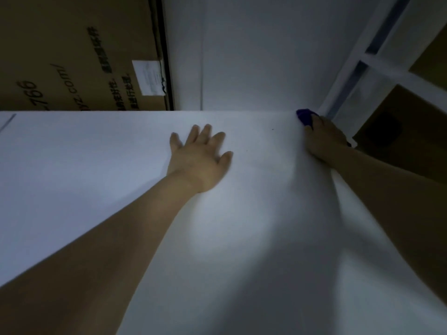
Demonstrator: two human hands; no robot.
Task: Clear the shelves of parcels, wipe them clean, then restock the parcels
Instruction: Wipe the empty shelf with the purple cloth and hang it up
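Shelf (pixel 96 165) lies bare, left hand (pixel 198 158) spread flat on it, seemingly as a brace, while right hand (pixel 324 139) clutches a purple cloth (pixel 305 117) at the far corner.

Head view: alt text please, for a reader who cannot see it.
A right hand holds a purple cloth at the far right corner of a white shelf, while the left hand lies flat on the shelf, fingers spread. A large printed cardboard box stands behind the shelf at upper left.
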